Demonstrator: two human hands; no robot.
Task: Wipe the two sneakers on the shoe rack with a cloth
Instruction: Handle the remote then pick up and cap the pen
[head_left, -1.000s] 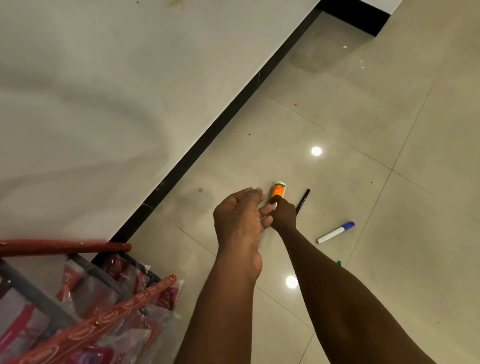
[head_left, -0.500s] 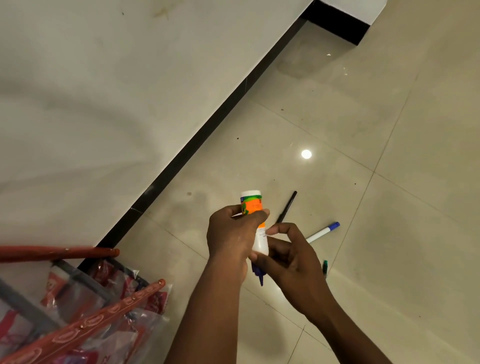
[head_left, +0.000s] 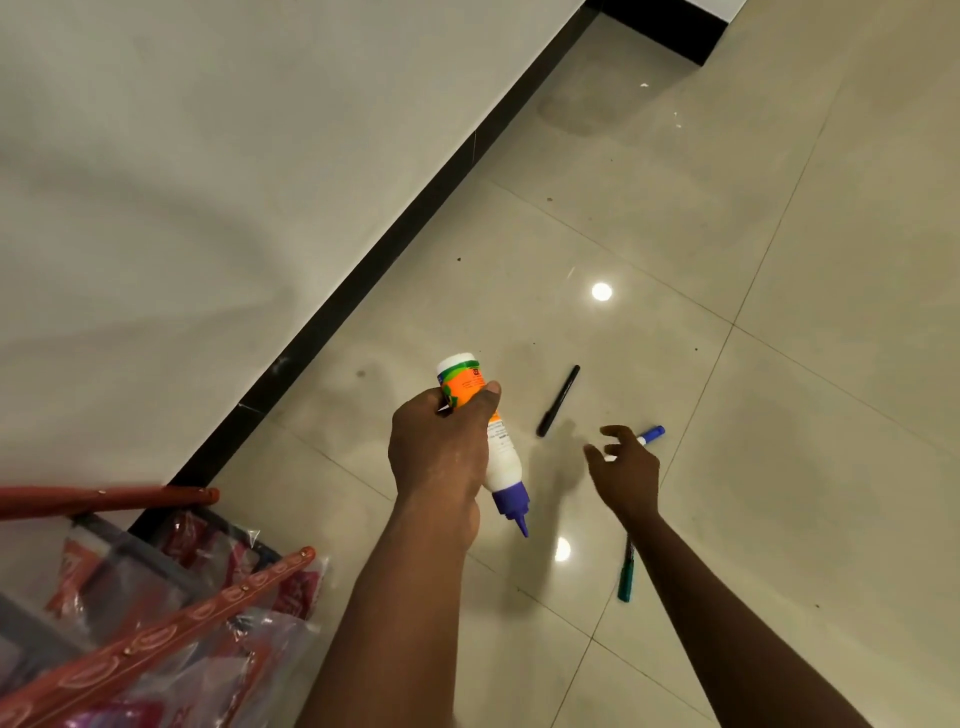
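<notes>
My left hand (head_left: 441, 452) grips a white bottle (head_left: 498, 452) with an orange label and a purple nozzle that points down toward me. My right hand (head_left: 626, 470) hovers over the floor with its fingers spread, just above a blue-capped white marker (head_left: 649, 435). The red-framed shoe rack (head_left: 156, 618), wrapped in clear plastic, fills the bottom left corner. No sneaker and no cloth is in view.
A black pen (head_left: 558, 400) lies on the glossy beige floor tiles beyond my hands. A green marker (head_left: 626, 577) rests beside my right forearm. A pale wall with a black skirting strip (head_left: 363, 280) runs diagonally on the left.
My right hand let go of the bottle and moved right toward the blue marker. My left hand now holds the bottle alone, slightly lifted toward me.
</notes>
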